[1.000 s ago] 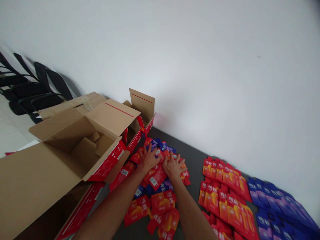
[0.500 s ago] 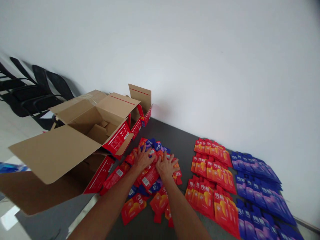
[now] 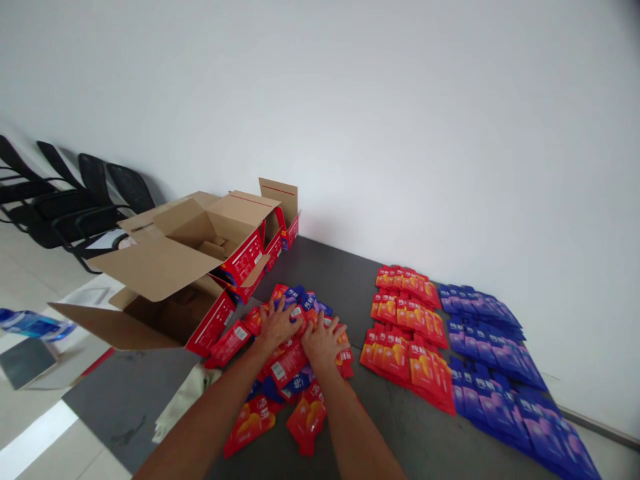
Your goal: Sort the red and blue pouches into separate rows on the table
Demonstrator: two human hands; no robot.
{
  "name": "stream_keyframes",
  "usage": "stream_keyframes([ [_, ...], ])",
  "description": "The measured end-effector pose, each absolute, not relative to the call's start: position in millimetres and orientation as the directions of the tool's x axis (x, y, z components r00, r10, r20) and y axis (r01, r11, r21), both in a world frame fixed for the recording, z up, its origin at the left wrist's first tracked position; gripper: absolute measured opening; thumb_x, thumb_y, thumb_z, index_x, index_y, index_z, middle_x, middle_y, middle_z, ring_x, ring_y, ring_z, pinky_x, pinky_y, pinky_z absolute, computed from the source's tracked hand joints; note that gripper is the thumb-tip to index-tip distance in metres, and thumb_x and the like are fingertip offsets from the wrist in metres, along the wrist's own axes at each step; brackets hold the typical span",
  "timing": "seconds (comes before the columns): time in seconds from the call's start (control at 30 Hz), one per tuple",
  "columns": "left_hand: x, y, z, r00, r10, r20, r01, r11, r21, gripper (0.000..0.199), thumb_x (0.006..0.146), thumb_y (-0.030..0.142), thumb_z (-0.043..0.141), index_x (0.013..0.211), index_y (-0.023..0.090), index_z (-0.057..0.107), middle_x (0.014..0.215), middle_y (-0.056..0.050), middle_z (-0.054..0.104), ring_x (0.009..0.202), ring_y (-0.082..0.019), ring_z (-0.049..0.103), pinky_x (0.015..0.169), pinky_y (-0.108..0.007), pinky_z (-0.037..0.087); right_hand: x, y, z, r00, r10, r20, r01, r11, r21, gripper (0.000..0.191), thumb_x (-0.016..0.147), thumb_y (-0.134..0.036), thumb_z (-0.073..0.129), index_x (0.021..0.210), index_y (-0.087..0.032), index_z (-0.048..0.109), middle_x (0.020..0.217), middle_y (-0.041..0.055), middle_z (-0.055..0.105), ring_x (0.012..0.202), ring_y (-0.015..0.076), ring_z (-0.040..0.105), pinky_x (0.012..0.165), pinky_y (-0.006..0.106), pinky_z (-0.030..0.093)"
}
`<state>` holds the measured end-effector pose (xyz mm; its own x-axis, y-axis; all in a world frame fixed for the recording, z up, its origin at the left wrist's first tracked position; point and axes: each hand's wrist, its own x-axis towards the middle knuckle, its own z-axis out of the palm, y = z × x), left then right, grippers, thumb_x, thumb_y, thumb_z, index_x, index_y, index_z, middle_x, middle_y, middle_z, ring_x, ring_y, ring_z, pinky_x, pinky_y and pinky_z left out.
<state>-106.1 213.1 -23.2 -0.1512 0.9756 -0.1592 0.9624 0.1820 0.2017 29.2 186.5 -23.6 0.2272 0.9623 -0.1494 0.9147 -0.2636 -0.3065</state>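
Note:
A loose heap of red and blue pouches lies on the dark table. My left hand rests on the upper left of the heap with its fingers spread. Beside it, my right hand is spread over the heap's right side. Both palms face down on the pouches, and the pouches right under them are hidden. Right of the heap, red pouches lie overlapping in rows, with rows of blue pouches next to them.
Open cardboard boxes stand left of and behind the heap, flaps out. A pale cloth lies left of my forearms. A blue bottle and black chairs are at the far left. A white wall rises behind the table.
The view has shifted, showing more of the table's left side, the cloth and the bottle. Both hands remain spread on the heap, slightly lower in view.

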Motion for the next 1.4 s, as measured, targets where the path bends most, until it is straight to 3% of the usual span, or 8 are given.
stream_keyframes([
  [0.3, -101.6, 183.6, -28.3, -0.124, 0.983, -0.133, 0.963, 0.151, 0.222, 0.06, 0.084, 0.058, 0.044, 0.139, 0.033, 0.049, 0.157, -0.006, 0.03, 0.146, -0.041, 0.013, 0.112, -0.067, 0.006, 31.5, 157.1, -28.2, 0.244, 0.956, -0.163, 0.901, -0.286, -0.327, 0.058, 0.095, -0.047, 0.031, 0.15, -0.027, 0.033, 0.156, 0.0189, 0.025, 0.141, 0.0455, 0.015, 0.098, 0.076, 0.013],
  [0.67, -95.7, 169.4, -42.6, -0.12, 0.992, -0.046, 0.968, 0.127, 0.216, 0.064, 0.083, 0.064, 0.043, 0.137, 0.031, 0.051, 0.157, -0.009, 0.031, 0.143, -0.045, 0.017, 0.11, -0.067, 0.01, 36.6, 147.4, -50.3, 0.25, 0.966, -0.069, 0.898, -0.258, -0.356, 0.057, 0.093, -0.045, 0.033, 0.147, -0.027, 0.039, 0.156, 0.0183, 0.024, 0.139, 0.0457, 0.018, 0.096, 0.077, 0.015],
  [0.97, -96.9, 169.1, -50.2, -0.116, 0.993, -0.006, 0.973, 0.115, 0.199, 0.068, 0.083, 0.069, 0.039, 0.137, 0.029, 0.051, 0.154, -0.011, 0.035, 0.141, -0.045, 0.023, 0.11, -0.068, 0.01, 44.7, 138.8, -51.0, 0.198, 0.98, -0.027, 0.873, -0.189, -0.45, 0.055, 0.094, -0.043, 0.03, 0.145, -0.025, 0.042, 0.157, 0.0161, 0.021, 0.138, 0.0459, 0.02, 0.097, 0.077, 0.015],
  [1.2, -82.1, 158.9, -44.7, -0.037, 0.962, 0.27, 0.986, -0.008, 0.165, 0.05, 0.093, 0.049, 0.033, 0.126, 0.022, 0.06, 0.143, -0.012, 0.049, 0.138, -0.035, 0.031, 0.114, -0.062, 0.009, 69.8, 115.0, -50.0, 0.177, 0.962, 0.207, 0.875, -0.057, -0.482, 0.045, 0.096, -0.032, 0.031, 0.133, -0.023, 0.054, 0.145, 0.0151, 0.042, 0.133, 0.0356, 0.035, 0.103, 0.056, 0.029],
  [1.4, -29.5, 123.4, -34.5, 0.171, 0.923, 0.344, 0.96, -0.235, 0.152, 0.038, 0.092, 0.031, 0.038, 0.117, 0.022, 0.065, 0.138, -0.009, 0.054, 0.137, -0.03, 0.033, 0.116, -0.053, 0.015, 117.9, 81.9, -41.5, 0.103, 0.968, 0.228, 0.902, 0.006, -0.432, 0.035, 0.087, -0.019, 0.043, 0.114, -0.018, 0.065, 0.117, 0.0135, 0.063, 0.11, 0.0252, 0.055, 0.095, 0.034, 0.038],
])
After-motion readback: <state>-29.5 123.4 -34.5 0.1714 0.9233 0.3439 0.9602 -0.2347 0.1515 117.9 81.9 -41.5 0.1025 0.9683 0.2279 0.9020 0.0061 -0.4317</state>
